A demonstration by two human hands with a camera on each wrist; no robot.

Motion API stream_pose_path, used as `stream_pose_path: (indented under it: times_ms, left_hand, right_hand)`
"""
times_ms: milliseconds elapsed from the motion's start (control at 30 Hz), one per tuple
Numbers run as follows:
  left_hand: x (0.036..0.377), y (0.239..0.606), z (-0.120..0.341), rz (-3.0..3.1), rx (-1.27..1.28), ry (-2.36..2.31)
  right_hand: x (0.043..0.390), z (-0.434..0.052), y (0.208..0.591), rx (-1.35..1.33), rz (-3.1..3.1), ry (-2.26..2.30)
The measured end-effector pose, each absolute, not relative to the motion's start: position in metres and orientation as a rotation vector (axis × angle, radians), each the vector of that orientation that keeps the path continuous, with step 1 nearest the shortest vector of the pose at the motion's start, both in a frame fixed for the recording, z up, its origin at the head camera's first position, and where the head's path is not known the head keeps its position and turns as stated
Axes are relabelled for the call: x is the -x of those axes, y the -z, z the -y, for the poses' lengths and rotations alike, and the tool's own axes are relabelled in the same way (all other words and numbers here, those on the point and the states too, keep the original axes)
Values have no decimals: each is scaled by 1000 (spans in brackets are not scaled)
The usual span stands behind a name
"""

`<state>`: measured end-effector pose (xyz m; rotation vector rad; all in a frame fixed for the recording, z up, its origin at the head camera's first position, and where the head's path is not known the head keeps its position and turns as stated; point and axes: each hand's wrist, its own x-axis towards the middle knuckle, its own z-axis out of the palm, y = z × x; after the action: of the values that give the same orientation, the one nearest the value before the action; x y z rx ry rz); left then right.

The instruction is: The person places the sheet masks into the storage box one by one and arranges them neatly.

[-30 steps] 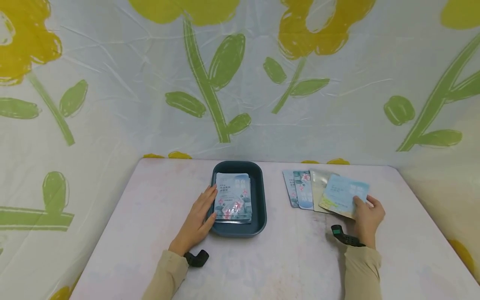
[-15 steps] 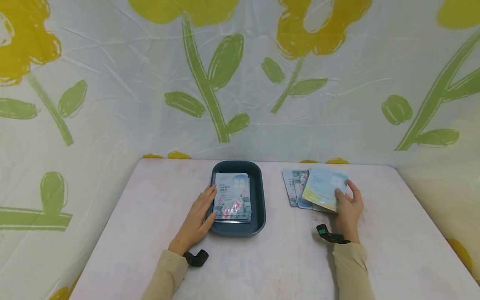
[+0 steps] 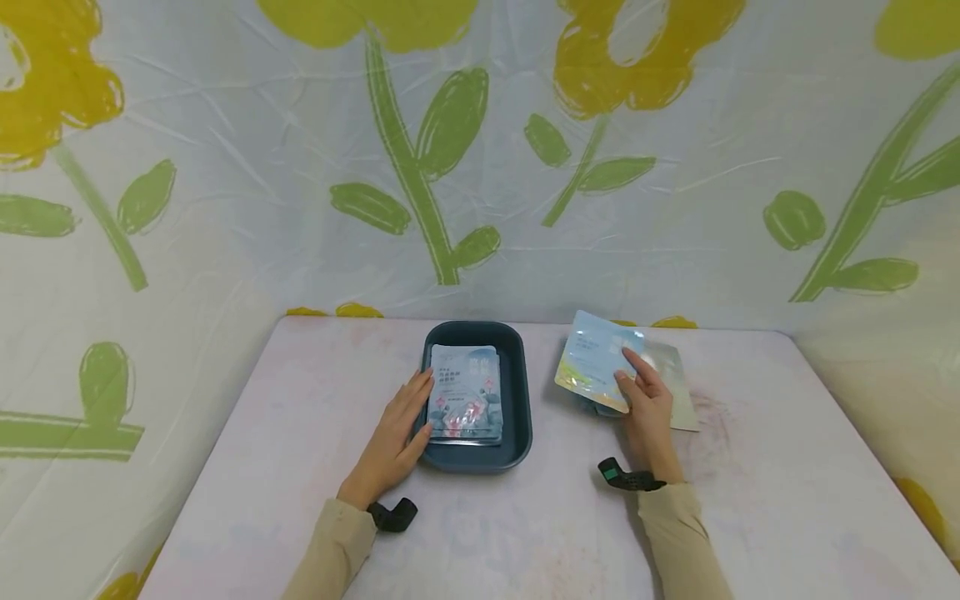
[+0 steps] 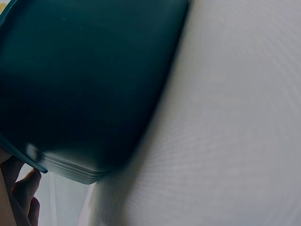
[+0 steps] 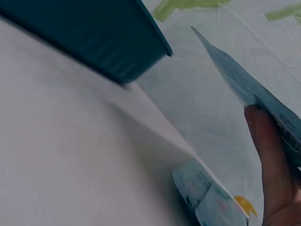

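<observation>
Backdrop: a white sheet [image 3: 675, 217] printed with yellow flowers and green stems hangs behind and beside the work area. Desk [image 3: 570, 533]: pale, mottled surface carrying all items. Tray [image 3: 520, 392]: dark teal, rounded corners, set at centre; a stack of packets [image 3: 467, 392] lies flat inside it. Remaining packets [image 3: 678, 392] lie on the desk right of the tray, partly covered by the lifted one. Left hand [image 3: 397, 437]: fingers straight, resting against the tray's left rim and the stack's edge, holding nothing. Right hand [image 3: 647, 408]: pinches a light blue packet [image 3: 596, 367], thumb on its face, raised clear of the desk and tilted, between the tray and the loose packets. Black wrist bands [image 3: 628, 477] sit at both cuffs.
</observation>
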<state>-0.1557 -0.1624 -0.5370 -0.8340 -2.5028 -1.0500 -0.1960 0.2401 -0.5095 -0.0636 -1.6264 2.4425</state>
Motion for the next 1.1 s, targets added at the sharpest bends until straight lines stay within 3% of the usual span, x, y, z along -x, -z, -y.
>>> stream_pose_path:
  times_ms: [233, 567, 1100]
  left_hand:
    - [155, 536, 162, 2504, 834, 1058]
    - [154, 537, 163, 2512, 829, 1052]
    - [155, 534, 163, 2501, 838, 1053]
  right_hand:
    - [193, -223, 497, -328, 1719, -2564]
    - [184, -181, 473, -546, 1913, -2659]
    - [171, -130, 465, -497, 2268, -2674]
